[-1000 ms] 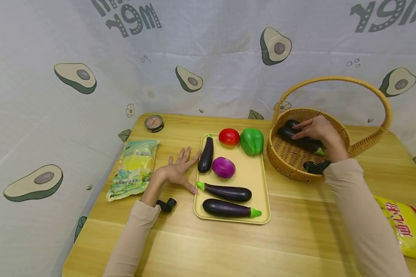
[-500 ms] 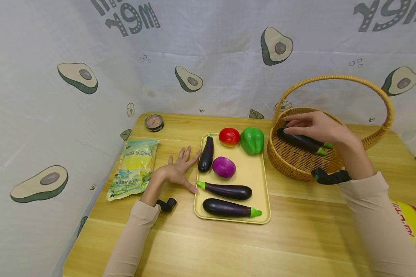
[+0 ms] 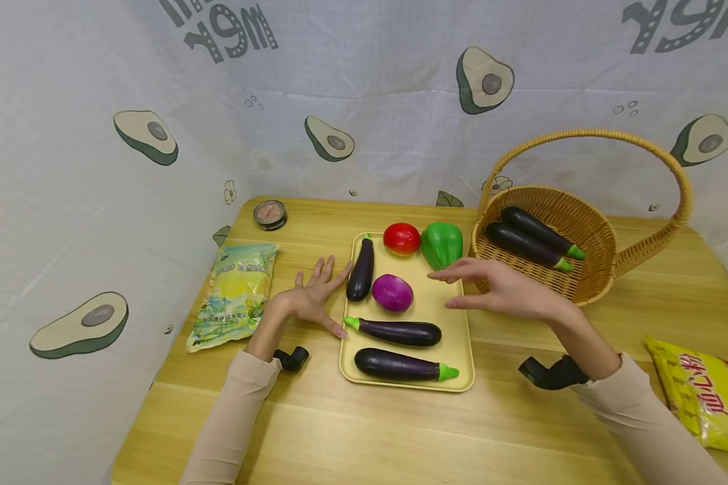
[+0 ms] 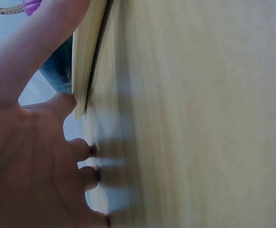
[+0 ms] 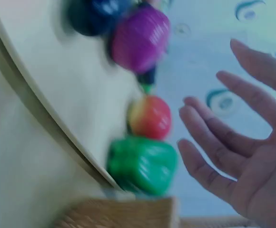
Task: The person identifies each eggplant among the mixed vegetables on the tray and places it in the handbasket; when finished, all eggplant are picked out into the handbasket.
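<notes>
My left hand lies spread at the left edge of the yellow tray, thumb and forefinger touching the rim. Over the tray's right side hovers my right hand, fingers extended, holding nothing. On the tray lie a small eggplant along the left, a purple onion in the middle, and a red tomato-like fruit and green bell pepper at the back. Two more eggplants, an upper one and a lower one, lie across the front. Two eggplants rest inside the wicker basket.
Left of the tray lies a yellow-green packet, with a small round tin behind it. A yellow packet sits at the right. The basket's tall handle arches above it. A printed curtain hangs behind the table.
My right hand has withdrawn from the basket, leaving two eggplants there, and has moved left to above the tray's right side. My left hand has stayed in place.
</notes>
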Demonstrator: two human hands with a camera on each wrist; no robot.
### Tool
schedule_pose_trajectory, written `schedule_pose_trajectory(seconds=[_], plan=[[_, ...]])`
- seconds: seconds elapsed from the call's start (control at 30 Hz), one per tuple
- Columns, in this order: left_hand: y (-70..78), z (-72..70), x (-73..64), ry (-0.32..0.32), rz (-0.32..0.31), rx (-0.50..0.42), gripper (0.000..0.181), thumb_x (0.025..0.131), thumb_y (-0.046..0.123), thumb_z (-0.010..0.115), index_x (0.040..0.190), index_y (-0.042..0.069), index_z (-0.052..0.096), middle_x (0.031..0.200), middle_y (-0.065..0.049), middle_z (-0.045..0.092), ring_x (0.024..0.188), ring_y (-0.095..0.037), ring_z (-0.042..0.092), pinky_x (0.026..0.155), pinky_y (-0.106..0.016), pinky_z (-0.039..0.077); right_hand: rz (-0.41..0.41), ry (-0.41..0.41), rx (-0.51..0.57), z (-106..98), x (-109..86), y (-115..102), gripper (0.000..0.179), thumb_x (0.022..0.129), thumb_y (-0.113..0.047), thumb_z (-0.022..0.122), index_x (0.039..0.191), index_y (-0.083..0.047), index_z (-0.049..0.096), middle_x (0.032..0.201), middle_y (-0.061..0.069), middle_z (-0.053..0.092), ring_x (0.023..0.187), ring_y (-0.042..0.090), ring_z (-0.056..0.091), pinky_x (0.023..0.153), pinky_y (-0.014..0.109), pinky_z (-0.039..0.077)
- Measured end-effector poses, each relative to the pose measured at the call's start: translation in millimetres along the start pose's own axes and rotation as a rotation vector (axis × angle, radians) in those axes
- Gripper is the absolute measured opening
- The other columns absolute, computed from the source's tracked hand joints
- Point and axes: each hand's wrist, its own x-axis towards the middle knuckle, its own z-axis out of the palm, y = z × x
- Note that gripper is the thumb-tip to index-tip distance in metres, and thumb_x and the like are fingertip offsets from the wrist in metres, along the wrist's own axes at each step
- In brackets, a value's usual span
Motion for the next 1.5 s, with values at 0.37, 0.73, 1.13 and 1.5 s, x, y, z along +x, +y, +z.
schedule_pose_trajectory(seconds=[0.37, 0.73, 1.13, 1.5], plan=[[-0.9, -0.4, 2.0, -0.008, -0.002, 0.001, 0.140, 0.075, 0.049, 0.091, 0.166, 0.028, -0.013, 0.168, -0.015, -0.033, 0.156, -0.033, -0.033, 0.122, -0.070, -0.018, -0.102, -0.166, 0.163, 47.2, 9.1, 11.7, 0.049, 0.092, -0.025, 0.078, 0.138, -0.011, 0.068, 0.133, 0.010, 0.068, 0.124, 0.026, 0.061, 0.106, 0.044, 0.053], [-1.8, 0.1, 1.7, -0.009, -0.008, 0.006, 0.140, 0.075, 0.049, 0.091, 0.166, 0.028, -0.013, 0.168, -0.015, -0.033, 0.156, -0.033, -0.033, 0.122, -0.070, -0.018, -0.075, -0.146, 0.178, 64.0, 16.0, 16.3, 0.045, 0.090, -0.022, 0.081, 0.133, -0.013, 0.072, 0.132, 0.007, 0.071, 0.126, 0.030, 0.062, 0.106, 0.034, 0.051], [-3.6, 0.2, 2.3, -0.005, -0.002, -0.002, 0.140, 0.075, 0.049, 0.091, 0.166, 0.028, -0.013, 0.168, -0.016, -0.033, 0.155, -0.033, -0.034, 0.121, -0.070, -0.018, -0.060, -0.190, 0.207, 71.0, 19.0, 16.9, 0.044, 0.091, -0.017, 0.079, 0.135, -0.011, 0.071, 0.130, 0.009, 0.072, 0.116, 0.021, 0.065, 0.093, 0.031, 0.055], [-2.1, -0.3, 0.8, -0.005, 0.004, -0.007, 0.140, 0.075, 0.049, 0.091, 0.166, 0.027, -0.012, 0.168, -0.017, -0.032, 0.156, -0.035, -0.033, 0.121, -0.071, -0.017, -0.057, -0.200, 0.193, 66.8, 16.8, 11.9, 0.043, 0.091, -0.014, 0.079, 0.134, -0.011, 0.071, 0.128, 0.009, 0.073, 0.117, 0.024, 0.067, 0.095, 0.032, 0.054]])
